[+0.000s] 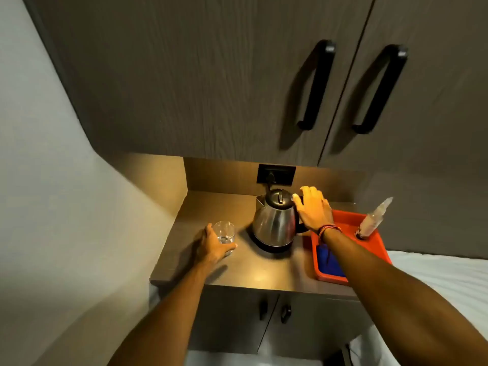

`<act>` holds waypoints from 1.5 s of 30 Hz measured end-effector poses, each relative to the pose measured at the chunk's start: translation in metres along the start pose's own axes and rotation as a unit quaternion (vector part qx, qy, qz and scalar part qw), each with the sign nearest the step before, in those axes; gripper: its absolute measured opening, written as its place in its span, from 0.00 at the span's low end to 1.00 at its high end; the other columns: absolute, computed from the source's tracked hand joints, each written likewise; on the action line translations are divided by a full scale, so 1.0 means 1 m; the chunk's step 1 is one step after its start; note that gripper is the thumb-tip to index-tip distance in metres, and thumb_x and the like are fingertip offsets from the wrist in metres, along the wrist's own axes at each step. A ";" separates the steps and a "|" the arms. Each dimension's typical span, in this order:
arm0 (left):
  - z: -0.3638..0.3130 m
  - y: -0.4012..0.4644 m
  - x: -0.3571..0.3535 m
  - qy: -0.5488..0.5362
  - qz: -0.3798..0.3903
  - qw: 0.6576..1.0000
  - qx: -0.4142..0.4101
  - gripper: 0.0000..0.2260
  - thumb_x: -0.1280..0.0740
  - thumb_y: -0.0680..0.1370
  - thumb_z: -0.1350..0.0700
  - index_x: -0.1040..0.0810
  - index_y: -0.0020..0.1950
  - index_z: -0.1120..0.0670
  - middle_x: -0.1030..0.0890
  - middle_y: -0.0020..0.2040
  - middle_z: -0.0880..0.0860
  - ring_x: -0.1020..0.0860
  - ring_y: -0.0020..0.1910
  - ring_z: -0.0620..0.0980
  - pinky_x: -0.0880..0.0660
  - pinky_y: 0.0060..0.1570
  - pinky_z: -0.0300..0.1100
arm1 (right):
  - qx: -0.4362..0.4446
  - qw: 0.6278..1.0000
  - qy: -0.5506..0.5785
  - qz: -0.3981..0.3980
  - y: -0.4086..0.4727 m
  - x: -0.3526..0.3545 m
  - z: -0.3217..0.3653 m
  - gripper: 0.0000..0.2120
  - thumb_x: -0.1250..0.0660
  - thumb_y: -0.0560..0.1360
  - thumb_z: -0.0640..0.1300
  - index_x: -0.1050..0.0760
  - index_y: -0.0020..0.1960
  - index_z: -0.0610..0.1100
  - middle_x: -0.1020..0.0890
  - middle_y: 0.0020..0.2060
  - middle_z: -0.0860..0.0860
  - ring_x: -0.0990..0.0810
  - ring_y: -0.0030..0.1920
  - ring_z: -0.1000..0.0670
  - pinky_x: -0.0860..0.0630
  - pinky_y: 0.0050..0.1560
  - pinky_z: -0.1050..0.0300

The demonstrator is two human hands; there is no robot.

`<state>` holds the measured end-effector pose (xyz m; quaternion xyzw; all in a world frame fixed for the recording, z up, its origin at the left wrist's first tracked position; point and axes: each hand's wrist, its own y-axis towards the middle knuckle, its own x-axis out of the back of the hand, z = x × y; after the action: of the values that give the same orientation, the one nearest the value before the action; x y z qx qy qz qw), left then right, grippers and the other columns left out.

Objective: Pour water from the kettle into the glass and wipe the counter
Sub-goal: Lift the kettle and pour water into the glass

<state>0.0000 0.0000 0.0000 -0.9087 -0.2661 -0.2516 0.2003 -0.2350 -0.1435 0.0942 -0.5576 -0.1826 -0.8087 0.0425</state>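
Observation:
A steel electric kettle (274, 223) with a black lid stands on its base in the middle of the brown counter (250, 270), its spout pointing left. To its left stands a clear glass (224, 231) with a little water at the bottom. My left hand (211, 247) wraps around the lower part of the glass, thumb in front. My right hand (314, 210) lies over the kettle's black handle on the right side, its fingers spread and not closed around it. A blue cloth (326, 260) lies in a red tray (380, 244), partly hidden by my right forearm.
A spray bottle (372, 217) stands in the tray's far right corner. The kettle's cord runs to a black wall socket (276, 174). Dark upper cabinets with black handles (317, 85) hang low overhead. A white bed (435, 273) lies to the right, a wall to the left.

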 end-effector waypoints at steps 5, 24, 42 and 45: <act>0.018 0.024 -0.012 -0.120 0.017 0.992 0.038 0.41 0.17 0.65 0.62 0.31 0.74 0.58 0.24 0.70 0.60 0.24 0.68 0.61 0.20 0.61 0.50 | -0.116 0.985 0.122 0.046 0.029 -0.019 0.001 0.22 0.45 0.85 0.54 0.22 0.52 0.37 0.18 0.56 0.34 0.21 0.59 0.33 0.25 0.56 0.44; 0.002 0.040 -0.016 -0.054 -0.096 0.993 -0.048 0.36 0.17 0.66 0.54 0.27 0.71 0.54 0.23 0.67 0.57 0.23 0.65 0.58 0.21 0.55 0.47 | 0.191 0.971 -0.142 -0.019 0.066 -0.025 0.082 0.21 0.35 0.77 0.52 0.20 0.32 0.39 0.17 0.29 0.43 0.17 0.30 0.39 0.33 0.31 0.59; 0.021 0.027 0.020 0.004 -0.083 0.987 -0.141 0.32 0.18 0.65 0.51 0.23 0.67 0.53 0.20 0.63 0.51 0.22 0.61 0.50 0.24 0.56 0.40 | 0.423 0.856 -0.298 -0.001 0.052 -0.041 0.175 0.17 0.30 0.70 0.45 0.26 0.24 0.45 0.28 0.20 0.51 0.31 0.20 0.47 0.37 0.27 0.64; 0.023 0.026 0.024 0.007 -0.083 0.986 -0.147 0.33 0.18 0.66 0.51 0.24 0.68 0.53 0.21 0.65 0.51 0.22 0.63 0.51 0.23 0.61 0.44 | 0.438 0.836 -0.330 0.027 0.050 -0.041 0.183 0.12 0.32 0.72 0.45 0.21 0.30 0.45 0.29 0.23 0.52 0.31 0.24 0.46 0.36 0.28 0.61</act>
<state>0.0413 0.0000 -0.0101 -0.9014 -0.2991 -0.3100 0.0446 -0.0440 -0.1333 0.1257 -0.7193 -0.5057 -0.4107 0.2411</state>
